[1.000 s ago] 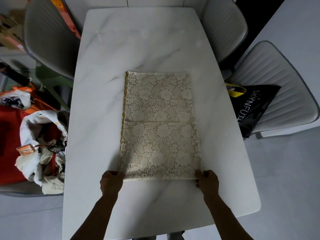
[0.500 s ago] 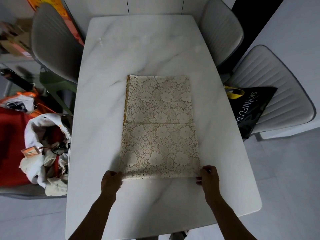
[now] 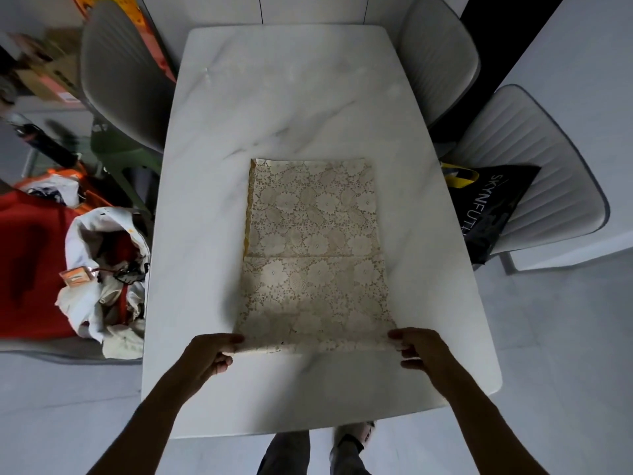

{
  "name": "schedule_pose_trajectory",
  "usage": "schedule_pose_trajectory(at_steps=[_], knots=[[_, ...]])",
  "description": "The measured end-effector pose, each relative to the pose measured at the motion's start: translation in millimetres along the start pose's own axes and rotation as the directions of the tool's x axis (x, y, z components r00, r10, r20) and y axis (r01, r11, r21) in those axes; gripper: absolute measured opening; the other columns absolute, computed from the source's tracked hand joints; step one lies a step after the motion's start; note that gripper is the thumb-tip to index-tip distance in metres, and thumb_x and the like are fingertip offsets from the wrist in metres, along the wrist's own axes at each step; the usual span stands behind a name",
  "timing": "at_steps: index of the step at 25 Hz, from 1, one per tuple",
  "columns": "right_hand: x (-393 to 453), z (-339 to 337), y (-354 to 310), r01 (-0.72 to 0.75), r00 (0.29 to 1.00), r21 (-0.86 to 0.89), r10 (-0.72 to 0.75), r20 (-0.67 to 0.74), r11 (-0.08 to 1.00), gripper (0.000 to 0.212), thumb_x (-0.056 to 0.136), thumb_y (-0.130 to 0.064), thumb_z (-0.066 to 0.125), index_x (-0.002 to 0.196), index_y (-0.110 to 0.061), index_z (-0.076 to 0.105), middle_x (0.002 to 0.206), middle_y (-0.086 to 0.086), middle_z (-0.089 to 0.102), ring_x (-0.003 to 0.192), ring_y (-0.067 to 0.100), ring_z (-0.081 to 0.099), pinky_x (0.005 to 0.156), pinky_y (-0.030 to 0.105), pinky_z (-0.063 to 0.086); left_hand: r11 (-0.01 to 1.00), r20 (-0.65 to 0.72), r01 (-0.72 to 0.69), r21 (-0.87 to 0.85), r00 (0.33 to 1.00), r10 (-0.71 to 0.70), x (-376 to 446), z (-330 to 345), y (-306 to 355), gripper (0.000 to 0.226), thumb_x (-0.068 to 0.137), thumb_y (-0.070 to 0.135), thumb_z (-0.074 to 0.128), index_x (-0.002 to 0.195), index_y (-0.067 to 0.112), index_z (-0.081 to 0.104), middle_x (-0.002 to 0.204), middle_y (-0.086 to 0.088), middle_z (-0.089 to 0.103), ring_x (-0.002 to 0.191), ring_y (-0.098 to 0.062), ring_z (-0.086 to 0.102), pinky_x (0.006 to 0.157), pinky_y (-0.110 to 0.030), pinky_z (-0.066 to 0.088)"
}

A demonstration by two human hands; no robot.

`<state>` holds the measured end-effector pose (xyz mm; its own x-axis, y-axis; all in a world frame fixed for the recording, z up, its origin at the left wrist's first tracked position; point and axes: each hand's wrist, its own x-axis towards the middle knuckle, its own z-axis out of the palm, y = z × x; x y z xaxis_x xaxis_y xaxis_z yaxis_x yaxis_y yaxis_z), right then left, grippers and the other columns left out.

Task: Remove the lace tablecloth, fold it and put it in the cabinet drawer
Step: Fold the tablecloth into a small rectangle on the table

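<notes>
**A:** Starting nearest the table's near edge, what shows?

**B:** The person's trouser legs and a white shoe (image 3: 359,431) stand just below the rounded edge of the white marble table (image 3: 291,108). Its top is smooth with faint grey veins.

**A:** And the hands?

**B:** Both reach over the table's near end. The left hand (image 3: 209,358) pinches the near left corner of the lace tablecloth (image 3: 315,255), thumb on top and fingers curled beneath. The right hand (image 3: 419,353) pinches the near right corner the same way, thumb above and fingers tucked under the edge.

**A:** So where does the cloth lie against the fingers?

**B:** Its near edge runs straight between the two hands, lifted slightly off the table, casting a soft shadow. The rest lies flat on the table's middle, stretching away from the fingers.

**A:** Its look?

**B:** A folded cream rectangle, openwork with large flowers and leaves. A crease crosses it halfway, and a yellowish trim runs along the far part of its left side.

**A:** Beyond that, around the table?

**B:** Left of the table, a crumpled white bag (image 3: 102,269) with an orange tag sits against red fabric. Right of the table, a black bag (image 3: 489,207) with pale lettering lies on a ribbed pale chair (image 3: 548,173). At the table's far corners stand two grey shell chairs, the left one (image 3: 123,73) smooth.
</notes>
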<state>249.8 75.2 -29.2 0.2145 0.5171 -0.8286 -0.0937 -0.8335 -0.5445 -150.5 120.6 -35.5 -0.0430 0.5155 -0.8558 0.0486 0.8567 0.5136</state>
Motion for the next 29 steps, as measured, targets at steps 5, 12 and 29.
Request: schedule_pose_trajectory(at_steps=[5, 12, 29], knots=[[-53, -44, 23, 0.15, 0.954, -0.13, -0.109, 0.279, 0.98, 0.044, 0.08, 0.02, 0.058, 0.101, -0.013, 0.078, 0.075, 0.007, 0.066, 0.073, 0.02, 0.061, 0.076, 0.032, 0.052, 0.992, 0.307, -0.059, 0.113, 0.952, 0.022, -60, -31, -8, 0.027, 0.079, -0.017, 0.063, 0.102, -0.006, 0.072, 0.067, -0.011, 0.057, 0.061, -0.018, 0.049, 0.056, -0.023, 0.042], [-45, -33, -65, 0.423, 0.896, -0.071, -0.404, 0.185, 0.904, 0.029, 0.085, 0.008, 0.066, 0.095, -0.016, 0.079, 0.069, 0.01, 0.069, 0.056, 0.016, 0.06, 0.05, 0.027, 0.053, 0.808, 0.105, -0.505, 0.303, 0.86, 0.499, -59, -23, 76, 0.016, 0.082, -0.006, 0.07, 0.08, 0.01, 0.074, 0.053, 0.006, 0.053, 0.051, -0.006, 0.04, 0.045, -0.012, 0.031], [189, 84, -230, 0.358, 0.842, -0.228, -0.419, -0.34, 0.905, 0.039, 0.091, -0.022, 0.066, 0.128, -0.011, 0.058, 0.096, 0.009, 0.064, 0.076, 0.023, 0.062, 0.063, 0.034, 0.053, 0.764, -0.233, -0.496, 0.414, 0.753, 0.615, 201, 20, 221, 0.03, 0.085, 0.021, 0.073, 0.113, 0.013, 0.065, 0.102, -0.009, 0.062, 0.089, -0.023, 0.058, 0.077, -0.033, 0.049]])
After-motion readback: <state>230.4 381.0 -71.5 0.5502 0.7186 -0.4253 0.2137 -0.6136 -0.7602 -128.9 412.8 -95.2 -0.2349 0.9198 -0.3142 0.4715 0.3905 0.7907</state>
